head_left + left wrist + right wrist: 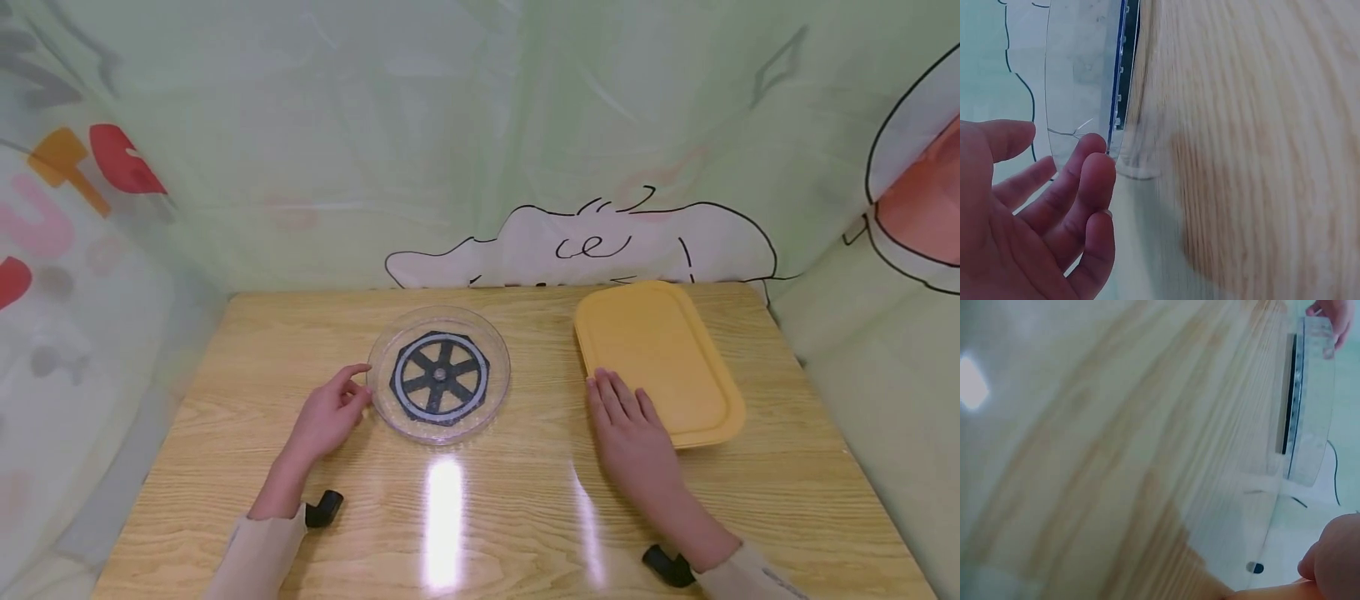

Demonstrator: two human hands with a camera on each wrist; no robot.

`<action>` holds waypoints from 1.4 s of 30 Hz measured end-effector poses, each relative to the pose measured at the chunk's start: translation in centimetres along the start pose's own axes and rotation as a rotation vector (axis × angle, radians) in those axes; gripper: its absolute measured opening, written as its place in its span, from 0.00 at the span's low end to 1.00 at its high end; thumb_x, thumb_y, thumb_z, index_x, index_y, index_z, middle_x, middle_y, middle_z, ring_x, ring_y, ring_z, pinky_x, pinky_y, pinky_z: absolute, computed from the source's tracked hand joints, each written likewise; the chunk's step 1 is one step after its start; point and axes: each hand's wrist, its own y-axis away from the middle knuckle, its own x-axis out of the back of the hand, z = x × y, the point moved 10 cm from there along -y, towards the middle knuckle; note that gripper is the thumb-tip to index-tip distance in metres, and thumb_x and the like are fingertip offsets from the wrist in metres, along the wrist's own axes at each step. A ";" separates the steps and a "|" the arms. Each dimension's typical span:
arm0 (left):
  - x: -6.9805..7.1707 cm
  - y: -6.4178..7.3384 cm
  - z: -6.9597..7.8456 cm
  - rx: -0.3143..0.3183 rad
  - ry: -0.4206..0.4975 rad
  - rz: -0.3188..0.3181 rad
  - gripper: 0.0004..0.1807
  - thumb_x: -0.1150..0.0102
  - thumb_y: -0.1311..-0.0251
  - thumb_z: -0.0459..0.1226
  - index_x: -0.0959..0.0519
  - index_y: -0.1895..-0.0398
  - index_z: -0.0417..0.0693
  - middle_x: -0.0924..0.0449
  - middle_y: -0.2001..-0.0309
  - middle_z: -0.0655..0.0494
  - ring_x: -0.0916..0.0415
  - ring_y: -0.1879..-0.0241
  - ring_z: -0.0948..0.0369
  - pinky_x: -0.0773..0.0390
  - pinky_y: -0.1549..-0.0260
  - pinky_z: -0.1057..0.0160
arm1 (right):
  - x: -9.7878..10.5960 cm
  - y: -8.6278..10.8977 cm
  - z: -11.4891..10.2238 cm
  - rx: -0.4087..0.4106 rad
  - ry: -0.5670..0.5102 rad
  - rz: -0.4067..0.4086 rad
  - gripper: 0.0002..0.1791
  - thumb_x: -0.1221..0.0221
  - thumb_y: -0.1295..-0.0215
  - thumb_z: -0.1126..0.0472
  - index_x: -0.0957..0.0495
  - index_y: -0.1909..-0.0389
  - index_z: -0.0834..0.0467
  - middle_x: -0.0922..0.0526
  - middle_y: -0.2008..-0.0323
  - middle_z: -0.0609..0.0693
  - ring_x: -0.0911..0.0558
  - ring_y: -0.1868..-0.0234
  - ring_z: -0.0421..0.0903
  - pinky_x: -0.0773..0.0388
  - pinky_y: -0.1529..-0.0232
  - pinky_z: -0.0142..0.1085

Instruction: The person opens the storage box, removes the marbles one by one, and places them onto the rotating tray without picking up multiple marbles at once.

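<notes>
A clear round tray with a raised wall sits left of centre on the table. A dark six-spoked wheel shape shows through its floor. My left hand is at the tray's left side, fingers loosely bent with the fingertips right at the wall. In the left wrist view those fingers overlap the clear wall, and the thumb stands apart. On the right lies a yellow rounded rectangular plastic lid or tray. My right hand lies with straight fingers over its left front edge.
The wood-grain table carries both things, its far edge against a pale green printed sheet. Similar sheeting hangs on both sides. A black wrist mount sits on the left forearm, another wrist mount on the right.
</notes>
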 end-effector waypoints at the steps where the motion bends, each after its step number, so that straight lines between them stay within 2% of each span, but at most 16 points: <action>1: -0.1 -0.1 0.0 0.000 0.006 -0.007 0.22 0.44 0.29 0.40 0.28 0.34 0.48 0.19 0.64 0.50 0.26 0.79 0.59 0.29 0.82 0.63 | 0.1 -0.1 -0.2 0.001 -0.002 0.007 0.26 0.57 0.31 0.66 0.31 0.34 0.70 0.30 0.34 0.65 0.31 0.32 0.60 0.33 0.38 0.58; 6: -0.9 -0.4 -0.3 0.022 0.005 -0.045 0.21 0.45 0.28 0.42 0.28 0.34 0.50 0.21 0.67 0.53 0.29 0.79 0.59 0.30 0.81 0.63 | 0.4 -0.8 -1.1 0.005 -0.009 0.036 0.25 0.57 0.31 0.68 0.29 0.36 0.71 0.28 0.36 0.65 0.29 0.34 0.60 0.32 0.40 0.58; 15: -1.5 -0.5 -0.3 0.025 -0.023 -0.056 0.21 0.46 0.28 0.44 0.28 0.35 0.51 0.24 0.70 0.55 0.30 0.77 0.57 0.30 0.77 0.61 | -1.1 -1.4 -2.2 -0.023 -0.015 -0.062 0.26 0.54 0.30 0.66 0.33 0.32 0.69 0.32 0.32 0.64 0.34 0.30 0.59 0.36 0.36 0.57; 23: -1.8 -0.6 -0.3 0.026 0.002 -0.070 0.21 0.46 0.27 0.43 0.29 0.34 0.51 0.23 0.74 0.56 0.31 0.80 0.58 0.32 0.79 0.63 | -0.6 -2.5 -3.4 -0.041 -0.093 -0.007 0.26 0.50 0.30 0.65 0.31 0.34 0.70 0.31 0.33 0.65 0.32 0.31 0.60 0.33 0.38 0.59; 30: -2.0 -0.6 -0.4 0.036 0.025 -0.078 0.22 0.46 0.27 0.42 0.29 0.33 0.51 0.24 0.74 0.55 0.31 0.80 0.58 0.31 0.80 0.64 | -0.4 -3.0 -4.1 -0.042 -0.118 0.025 0.27 0.48 0.33 0.65 0.31 0.34 0.71 0.30 0.34 0.65 0.31 0.32 0.60 0.31 0.40 0.59; 42: -2.0 -0.6 -0.3 0.034 0.047 -0.083 0.22 0.47 0.27 0.42 0.30 0.33 0.51 0.24 0.75 0.54 0.29 0.79 0.57 0.31 0.79 0.63 | -0.6 -3.1 -3.9 -0.070 -0.176 0.000 0.29 0.40 0.35 0.65 0.31 0.34 0.71 0.31 0.33 0.65 0.32 0.31 0.60 0.34 0.38 0.59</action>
